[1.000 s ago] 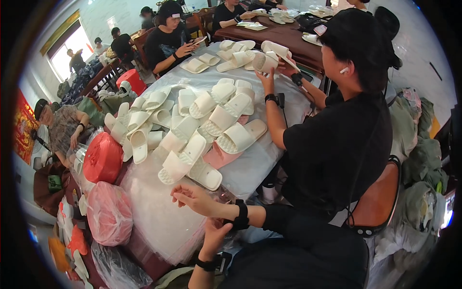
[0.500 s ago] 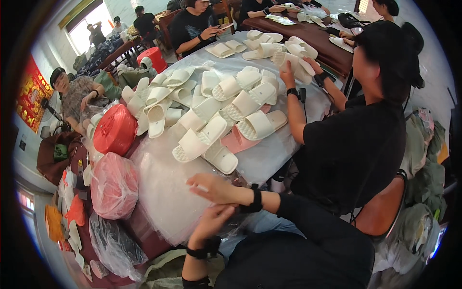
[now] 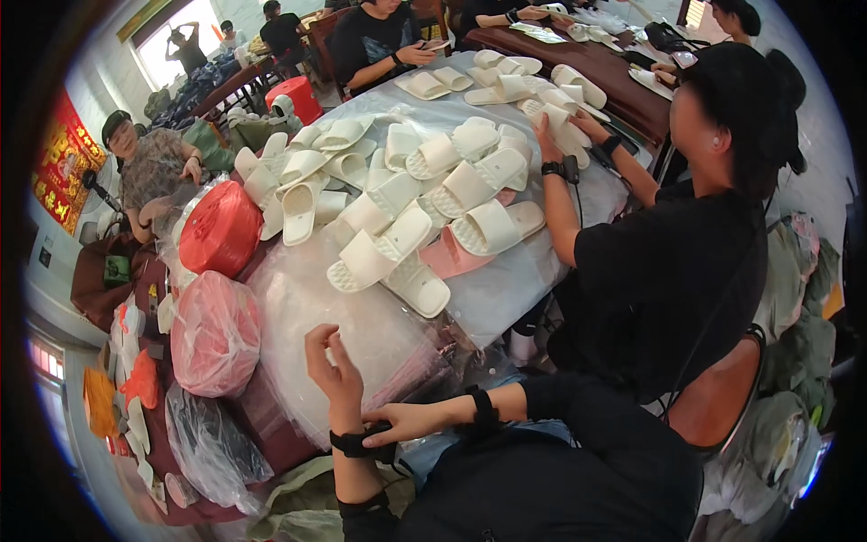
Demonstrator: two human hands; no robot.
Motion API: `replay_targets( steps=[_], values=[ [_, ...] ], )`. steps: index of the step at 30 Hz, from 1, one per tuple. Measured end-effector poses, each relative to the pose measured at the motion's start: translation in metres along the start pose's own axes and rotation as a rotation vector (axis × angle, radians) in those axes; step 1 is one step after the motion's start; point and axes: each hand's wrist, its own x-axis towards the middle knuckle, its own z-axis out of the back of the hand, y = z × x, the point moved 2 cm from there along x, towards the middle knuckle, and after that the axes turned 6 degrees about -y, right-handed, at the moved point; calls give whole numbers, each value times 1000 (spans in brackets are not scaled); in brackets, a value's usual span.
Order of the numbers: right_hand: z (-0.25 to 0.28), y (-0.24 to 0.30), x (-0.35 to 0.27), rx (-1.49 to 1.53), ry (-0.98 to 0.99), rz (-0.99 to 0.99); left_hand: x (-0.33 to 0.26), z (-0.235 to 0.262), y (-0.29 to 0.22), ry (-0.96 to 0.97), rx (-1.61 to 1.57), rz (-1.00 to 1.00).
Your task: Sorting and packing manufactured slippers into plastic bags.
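Note:
My left hand [image 3: 334, 369] is raised over the near edge of the clear plastic sheets [image 3: 293, 303]. Its fingers are loosely curved and apart, with nothing in them. A black wrist strap [image 3: 346, 443] with a small dark device circles my left wrist. My right hand [image 3: 406, 422] reaches across to it, thumb and fingers closed about the strap and device. Another black strap [image 3: 481, 406] is on my right wrist. Beyond my hands lies a heap of cream slippers [image 3: 379, 257], with a pink slipper [image 3: 454, 255] partly covered among them.
At the right, a co-worker [image 3: 659, 244] in black holds cream slippers. A red roll of plastic twine [image 3: 219, 230] and a pink plastic-wrapped bundle [image 3: 215, 334] stand at the left. A clear bag [image 3: 212, 447] lies nearer. Other people sit around the far tables.
My right hand has come down and back from over the plastic sheets to my left wrist strap. My left hand has left my right wrist and lifted, fingers upward.

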Motion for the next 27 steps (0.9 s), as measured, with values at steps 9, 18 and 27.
replay_targets(
  steps=[9, 18, 27],
  values=[
    [159, 19, -43, -632, -690, 118, -39, -49, 69, 272, 588, 125],
    [322, 49, -60, -882, -1481, 182, -52, -65, 87, 451, 898, 314],
    [367, 52, -6, -1507, -1513, -78, -58, -67, 99, 497, 909, 377]
  ],
)
